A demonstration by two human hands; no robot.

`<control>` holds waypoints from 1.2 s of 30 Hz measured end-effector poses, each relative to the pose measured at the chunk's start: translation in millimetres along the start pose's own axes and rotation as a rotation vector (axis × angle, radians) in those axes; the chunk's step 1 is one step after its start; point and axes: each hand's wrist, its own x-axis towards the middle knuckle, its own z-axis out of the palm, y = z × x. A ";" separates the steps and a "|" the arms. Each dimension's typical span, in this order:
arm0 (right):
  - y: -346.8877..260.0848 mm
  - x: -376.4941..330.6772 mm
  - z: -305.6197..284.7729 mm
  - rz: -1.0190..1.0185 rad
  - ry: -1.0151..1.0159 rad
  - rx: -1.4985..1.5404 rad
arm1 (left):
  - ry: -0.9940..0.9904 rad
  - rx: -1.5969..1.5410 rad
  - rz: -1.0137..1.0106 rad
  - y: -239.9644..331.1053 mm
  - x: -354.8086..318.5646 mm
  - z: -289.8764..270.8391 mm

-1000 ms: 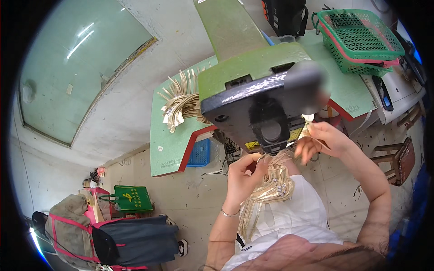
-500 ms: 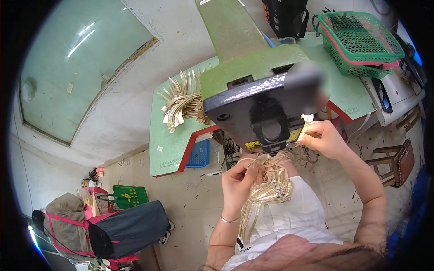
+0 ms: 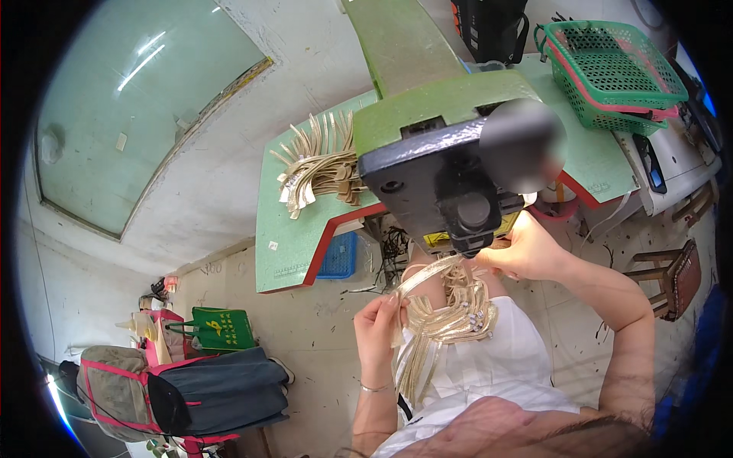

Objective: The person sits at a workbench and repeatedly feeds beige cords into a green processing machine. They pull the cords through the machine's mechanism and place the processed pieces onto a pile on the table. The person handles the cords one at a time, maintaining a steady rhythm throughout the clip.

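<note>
My left hand [image 3: 379,328] pinches one end of a flat, shiny gold strap [image 3: 430,275]. The strap runs slantwise up to the dark lower tip of a green and black machine head [image 3: 439,172], which hides its other end. Close beside that tip is my right hand [image 3: 527,252], its fingers bent and closed. What those fingers hold is partly hidden by the machine. Across my lap lies a bundle of gold straps [image 3: 450,324] with small shiny pieces on them, hanging down toward my left.
A green table [image 3: 286,256] with a red edge carries a pile of gold straps [image 3: 313,172] left of the machine. Stacked baskets [image 3: 611,95] stand at far right. A blue crate [image 3: 338,256] is underneath, a stool [image 3: 672,278] at right, a clothes-draped chair [image 3: 214,389] at left.
My left hand has moved left and down, drawing the gold strap out into view. My right hand has come down and left, closer to the machine's tip. The view has shifted slightly.
</note>
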 end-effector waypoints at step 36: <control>66.6 -5.1 17.0 0.237 -0.050 0.159 | 0.216 0.561 0.624 104.9 118.8 -19.8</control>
